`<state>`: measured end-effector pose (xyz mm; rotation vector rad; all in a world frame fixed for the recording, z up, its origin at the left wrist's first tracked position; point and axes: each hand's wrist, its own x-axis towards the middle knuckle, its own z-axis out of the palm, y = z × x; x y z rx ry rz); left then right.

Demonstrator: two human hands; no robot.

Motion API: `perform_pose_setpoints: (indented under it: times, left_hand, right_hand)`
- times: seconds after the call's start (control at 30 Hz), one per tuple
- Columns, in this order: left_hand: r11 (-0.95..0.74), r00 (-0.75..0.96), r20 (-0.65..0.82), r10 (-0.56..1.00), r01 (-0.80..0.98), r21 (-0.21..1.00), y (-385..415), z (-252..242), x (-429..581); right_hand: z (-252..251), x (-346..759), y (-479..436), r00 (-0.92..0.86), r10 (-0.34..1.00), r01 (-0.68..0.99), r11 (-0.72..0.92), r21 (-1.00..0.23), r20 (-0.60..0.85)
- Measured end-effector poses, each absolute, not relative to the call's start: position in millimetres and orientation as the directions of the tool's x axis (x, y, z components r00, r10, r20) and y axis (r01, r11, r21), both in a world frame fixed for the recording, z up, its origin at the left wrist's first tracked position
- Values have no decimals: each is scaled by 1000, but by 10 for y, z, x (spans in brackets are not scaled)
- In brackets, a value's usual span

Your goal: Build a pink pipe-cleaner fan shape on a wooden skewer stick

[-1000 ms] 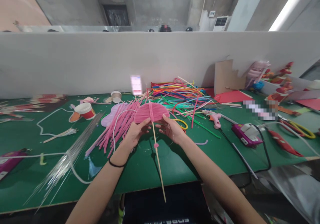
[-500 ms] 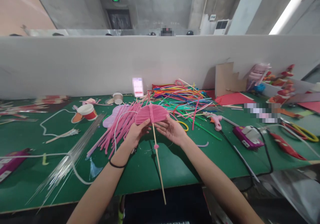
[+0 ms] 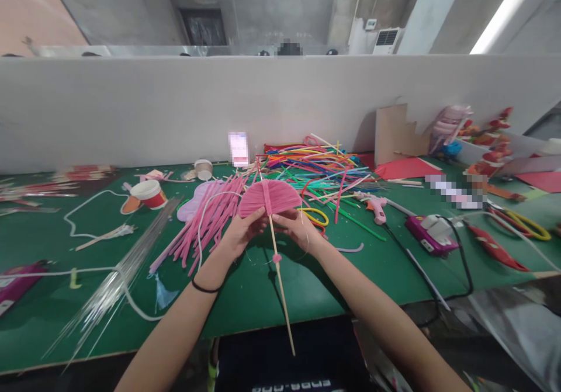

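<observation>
A pink half-round fan [image 3: 284, 196] made of fuzzy stems is held up between my hands over the table. Its thin wooden stick [image 3: 283, 292] points down toward me, with a small pink knot [image 3: 276, 258] partway along. My left hand [image 3: 245, 228] pinches the fan's lower left edge beside the stick. My right hand [image 3: 300, 228] grips the lower edge right of the stick, thumb near the middle; its other fingers are partly hidden behind. A fine loose wire [image 3: 307, 243] curves around both hands.
Pink pipe cleaners [image 3: 210, 219] lie left of the fan, and a multicoloured heap [image 3: 315, 167] is behind. A glue gun [image 3: 376, 206] and power strip [image 3: 432, 234] sit right. Thin metal wires [image 3: 127, 275], a paper cup [image 3: 149, 193] and a white cable [image 3: 127, 292] are left.
My right hand has drawn inward from the fan's right edge toward the stick, its fingers closing in. My left hand keeps its hold. The view has shifted slightly.
</observation>
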<state>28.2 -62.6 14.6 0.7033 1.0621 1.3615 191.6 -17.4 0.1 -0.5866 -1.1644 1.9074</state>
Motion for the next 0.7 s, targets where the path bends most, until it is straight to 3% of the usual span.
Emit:
perform_pose_setpoints:
  times: [0.1, 0.37, 0.57, 0.7]
  left_hand:
    - [130, -110, -187, 976, -394, 910, -638, 155, 310]
    - [118, -171, -191, 967, -363, 924, -636, 176, 316]
    - [-16, -308, -123, 944, -412, 911, -587, 217, 262]
    - [-37, -313, -100, 944, -405, 914, -585, 233, 234]
  right_hand:
    - [-15, 1897, -173, -523, 850, -344, -138, -929, 67]
    - [-39, 1854, -179, -427, 900, -269, -37, -962, 85]
    - [-28, 1815, -213, -425, 892, -233, 56, -971, 153]
    - [-17, 1791, -233, -370, 911, -209, 111, -972, 184]
